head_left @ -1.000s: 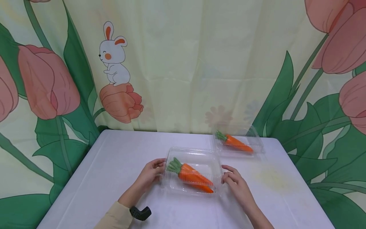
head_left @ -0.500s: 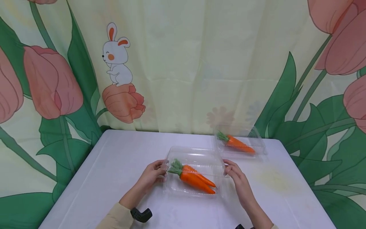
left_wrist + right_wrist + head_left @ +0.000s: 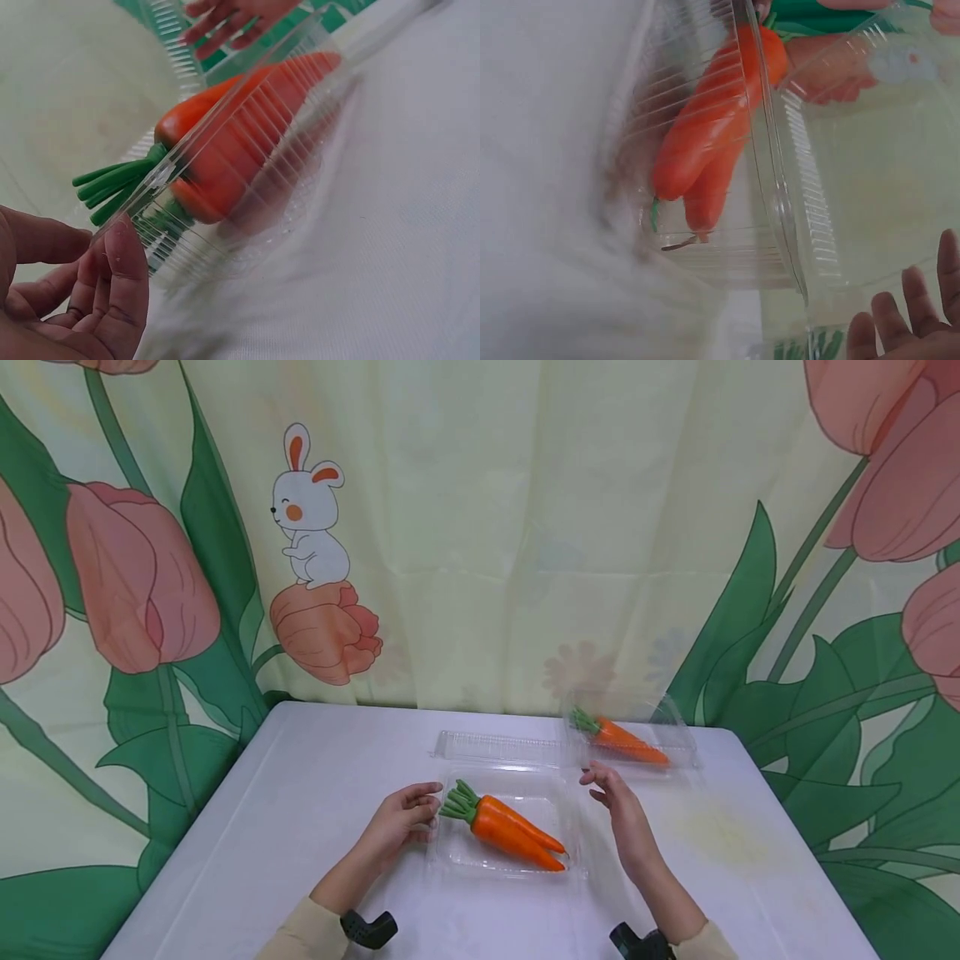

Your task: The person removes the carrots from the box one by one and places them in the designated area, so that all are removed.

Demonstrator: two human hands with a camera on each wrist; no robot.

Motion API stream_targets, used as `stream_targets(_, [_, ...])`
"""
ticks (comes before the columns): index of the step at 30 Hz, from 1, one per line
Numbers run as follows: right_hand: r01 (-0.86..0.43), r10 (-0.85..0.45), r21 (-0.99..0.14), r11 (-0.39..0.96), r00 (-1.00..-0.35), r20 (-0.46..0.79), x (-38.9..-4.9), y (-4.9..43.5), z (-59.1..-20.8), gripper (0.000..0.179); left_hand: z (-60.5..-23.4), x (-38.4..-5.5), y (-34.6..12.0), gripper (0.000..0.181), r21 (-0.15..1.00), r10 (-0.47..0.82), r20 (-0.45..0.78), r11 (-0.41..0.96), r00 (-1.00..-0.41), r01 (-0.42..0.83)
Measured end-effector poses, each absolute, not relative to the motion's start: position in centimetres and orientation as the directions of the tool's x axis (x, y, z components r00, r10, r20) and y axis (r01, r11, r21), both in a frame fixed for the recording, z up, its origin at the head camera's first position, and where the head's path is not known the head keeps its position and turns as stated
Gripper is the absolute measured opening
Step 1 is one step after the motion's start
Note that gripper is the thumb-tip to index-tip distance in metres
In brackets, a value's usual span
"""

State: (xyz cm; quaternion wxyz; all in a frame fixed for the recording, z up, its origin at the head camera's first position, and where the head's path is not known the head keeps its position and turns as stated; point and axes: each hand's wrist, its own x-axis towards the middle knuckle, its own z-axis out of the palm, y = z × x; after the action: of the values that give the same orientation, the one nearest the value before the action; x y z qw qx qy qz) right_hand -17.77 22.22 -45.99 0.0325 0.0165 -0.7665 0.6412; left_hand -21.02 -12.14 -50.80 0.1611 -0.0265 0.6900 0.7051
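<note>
A clear plastic clamshell box (image 3: 506,871) stands at the middle of the table, its hinged lid (image 3: 495,748) swung back toward the far side. Two orange toy carrots (image 3: 513,833) with green tops lie slantwise in its base. In the left wrist view, the thumb and a finger of my left hand (image 3: 90,289) pinch the base's rim at the corner by the green stems (image 3: 116,184). My right hand (image 3: 621,814) hovers off the box's right side, fingers spread and holding nothing; the right wrist view shows those fingertips (image 3: 889,319) near the raised lid.
Behind and to the right, a second clear box (image 3: 678,743) with a carrot (image 3: 626,741) inside sits at the far edge of the white table (image 3: 300,793). A printed curtain (image 3: 465,568) hangs right behind that edge.
The lid has gone from over the carrots to folded back on the far side. My right hand has let go of it and lifted slightly; the left hand stays at the box's left side.
</note>
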Motion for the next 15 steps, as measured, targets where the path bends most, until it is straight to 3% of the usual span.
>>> stream_targets(5, [-0.077, 0.008, -0.988, 0.132, -0.997, 0.079, -18.9, 22.2, -45.7, 0.059, -51.1, -21.0, -12.3, 0.044, 0.965, 0.187, -0.259, 0.004, -0.948, -0.263])
stream_targets(15, [-0.13, -0.059, -0.975, 0.183, -0.991, 0.121, -21.4, 22.9, -46.2, 0.061, -50.7, -20.6, -12.2, 0.044, 0.964, 0.169, -0.259, -0.013, -0.951, -0.264])
